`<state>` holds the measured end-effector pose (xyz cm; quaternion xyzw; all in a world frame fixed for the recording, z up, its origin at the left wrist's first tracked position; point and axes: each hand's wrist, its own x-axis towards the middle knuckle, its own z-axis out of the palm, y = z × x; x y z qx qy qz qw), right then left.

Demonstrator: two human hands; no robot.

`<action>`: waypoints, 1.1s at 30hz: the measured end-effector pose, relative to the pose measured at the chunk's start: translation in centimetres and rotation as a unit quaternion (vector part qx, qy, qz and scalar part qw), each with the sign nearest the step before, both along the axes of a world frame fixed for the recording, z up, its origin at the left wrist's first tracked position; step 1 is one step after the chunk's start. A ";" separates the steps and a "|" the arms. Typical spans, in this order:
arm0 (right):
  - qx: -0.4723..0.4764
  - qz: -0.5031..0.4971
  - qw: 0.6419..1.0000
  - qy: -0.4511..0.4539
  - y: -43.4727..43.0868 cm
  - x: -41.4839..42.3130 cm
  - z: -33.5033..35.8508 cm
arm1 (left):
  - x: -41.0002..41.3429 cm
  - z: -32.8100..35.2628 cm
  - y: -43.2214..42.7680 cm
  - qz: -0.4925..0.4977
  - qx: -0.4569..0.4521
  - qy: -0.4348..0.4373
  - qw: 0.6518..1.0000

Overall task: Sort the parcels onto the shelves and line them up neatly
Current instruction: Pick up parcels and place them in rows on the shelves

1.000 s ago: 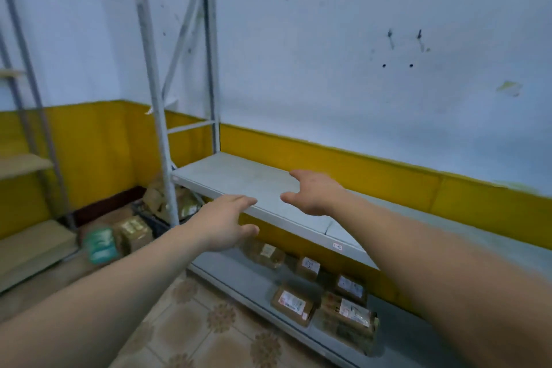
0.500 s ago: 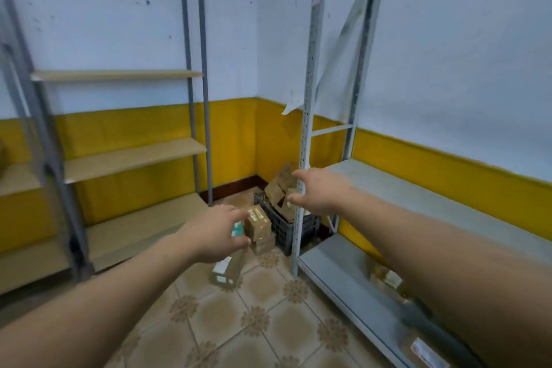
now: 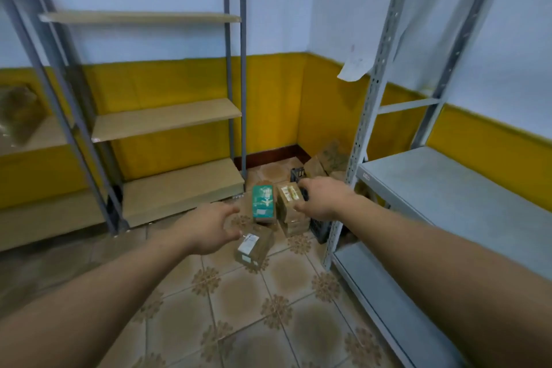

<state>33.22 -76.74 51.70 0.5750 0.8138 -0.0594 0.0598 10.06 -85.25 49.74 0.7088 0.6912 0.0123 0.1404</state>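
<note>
- The left hand is stretched out above the floor. Its fingers are spread and a little bent; they are released and grasp nothing.
- The right hand is stretched out too, seen from its back. Its fingers are loosely bent, and no thing is grasped in them.
- A green parcel stands just beyond the left fingers, between the fingertips of the two hands. It lies on top of a brown box.
- A brown parcel with labels on its top is directly at the right thumb, and it is the highest of a small stack. The thumb overlaps its edge, but I cannot tell if it touches.
- A labelled parcel lies on the floor just below the left fingers, apart from the stack.
- A black crate shows under and behind the right fingers, just beside the stack.
- More parcels lean in the corner, farther beyond the right fingers and behind the crate.
- A grey metal shelf stands to the right of the right fingers.
- The wooden shelves stand well to the left of the left fingers. At the far left there is a blurred packet.
</note>
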 end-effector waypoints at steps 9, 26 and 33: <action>-0.089 -0.008 0.996 0.012 13.4 -4.9 -5.7 | -4.9 -4.9 11.2 0.040 -0.062 -0.018 0.997; -0.158 -0.159 0.974 0.027 35.6 -10.4 -10.9 | -14.2 -11.9 41.1 -0.029 -0.186 -0.039 0.981; -0.171 -0.179 0.968 0.038 47.2 -8.6 -14.2 | -10.2 -14.2 53.5 -0.064 -0.206 -0.049 0.975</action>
